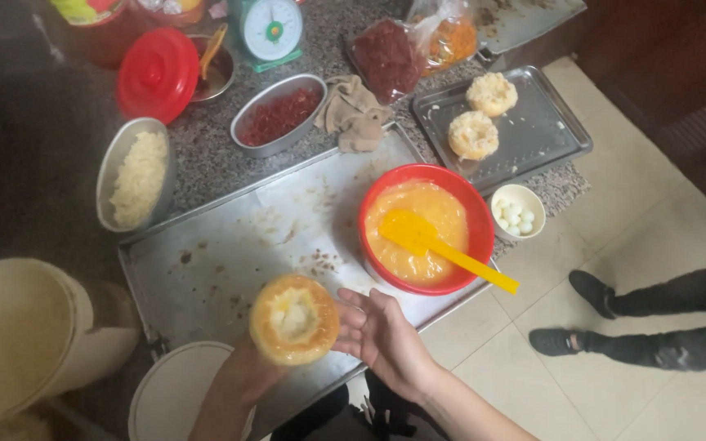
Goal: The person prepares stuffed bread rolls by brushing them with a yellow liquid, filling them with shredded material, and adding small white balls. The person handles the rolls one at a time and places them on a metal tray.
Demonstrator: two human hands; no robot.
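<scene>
the round bun (293, 319), golden at its rim and pale and crumbly in its hollowed middle, sits on top of the left hand (248, 377), which cups it from below at the near edge of the big metal tray (230, 245); the fingers are hidden under the bun, so how tightly they curl cannot be told. the right hand (382, 335) is just beside the bun on its right, palm up and fingers loosely spread, holding nothing, its fingertips close to the bun's side. past that hand a red bowl (479, 229) of yellow batter stands on the tray with a yellow spatula (443, 249) lying in it, handle sticking out over the rim toward the floor. right of the bowl is a small white bowl (518, 211) of small white eggs. further back a smaller tray (541, 135) carries two coated ring-shaped buns (481, 114). on the granite counter are an oval tin (136, 173) of pale crumbs, another oval tin (278, 115) of red shreds, a crumpled cloth (355, 112), a red lid (158, 74) and a green kitchen scale (269, 29). another person's legs (663, 322) in dark trousers stand on the tiled floor at right.
</scene>
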